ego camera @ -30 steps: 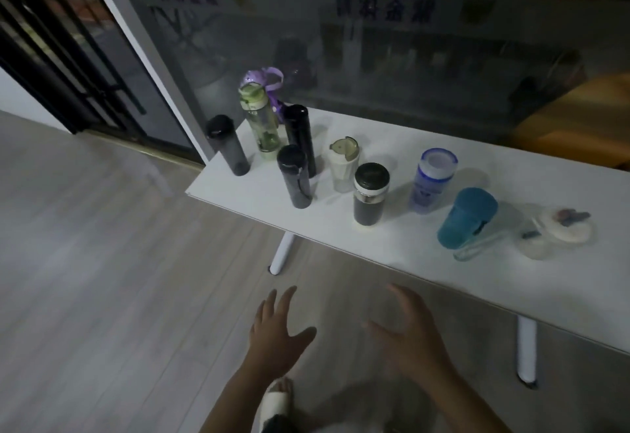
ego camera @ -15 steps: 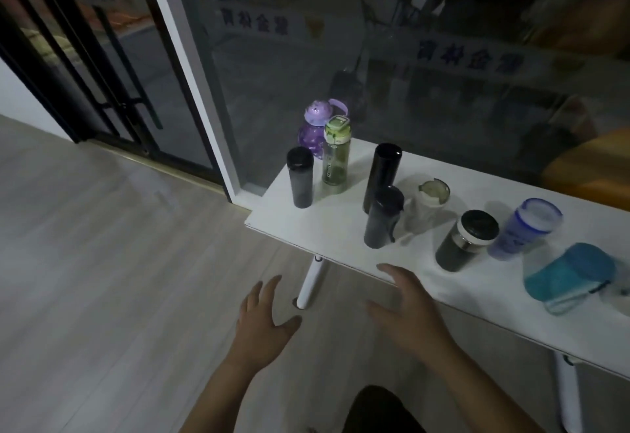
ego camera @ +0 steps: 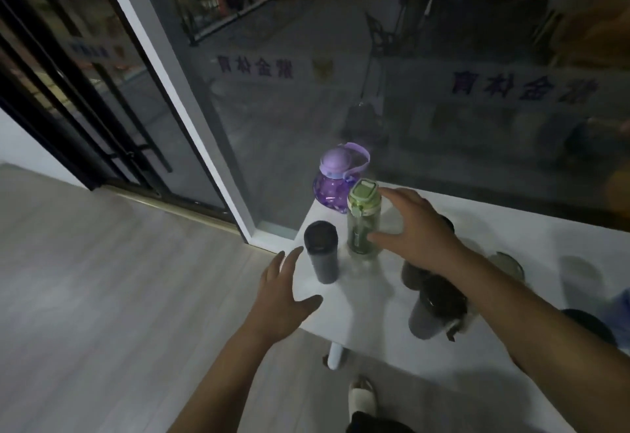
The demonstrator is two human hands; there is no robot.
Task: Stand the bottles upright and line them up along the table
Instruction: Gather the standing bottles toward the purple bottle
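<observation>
The flip-lid bottle (ego camera: 363, 221) stands just left of the right hand (ego camera: 414, 231) (handled jug (ego camera: 335, 180) behind it); the tumbler (ego camera: 322, 257) stands beyond the left hand (ego camera: 284, 296).

Clear plastic green bottle (ego camera: 363, 224); smooth white table (ego camera: 375, 306).

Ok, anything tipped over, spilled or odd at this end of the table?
Nothing stands out. The purple bottle, green bottle and dark tumbler all stand upright, with no spill on the table. Bottles under the right hand are blurred.
</observation>
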